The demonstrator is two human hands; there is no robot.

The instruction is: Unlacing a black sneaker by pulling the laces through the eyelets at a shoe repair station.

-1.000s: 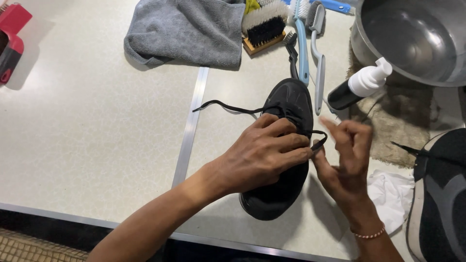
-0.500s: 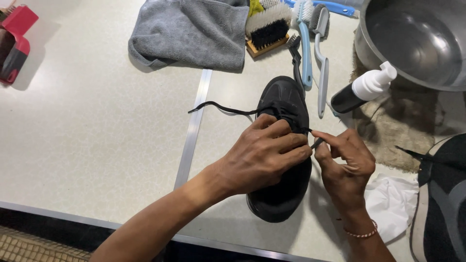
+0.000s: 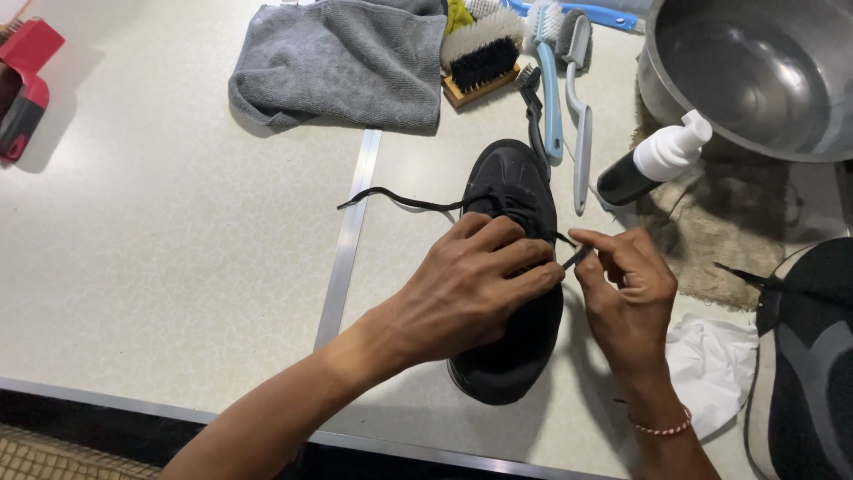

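A black shoe (image 3: 511, 187) lies on the pale table (image 3: 178, 267), toe pointing away from me. My left hand (image 3: 466, 289) lies over the shoe's middle and grips it, fingers curled across the lacing. My right hand (image 3: 626, 293) is just to the shoe's right, thumb and forefinger pinching the tip of a black lace (image 3: 576, 258). The lace's other end (image 3: 391, 200) trails loose over the table to the left of the toe.
A grey towel (image 3: 342, 62) and several brushes (image 3: 542, 62) lie at the back. A metal basin (image 3: 755, 71), a pump bottle (image 3: 653, 160) and a brown cloth (image 3: 729, 222) are at the right. A second black shoe (image 3: 809, 356) and white rag (image 3: 711, 364) sit near right. A red tool (image 3: 27, 89) is far left.
My right hand has closed its fingers on the lace tip next to the shoe. The view has shifted slightly; my left hand stays on the shoe.
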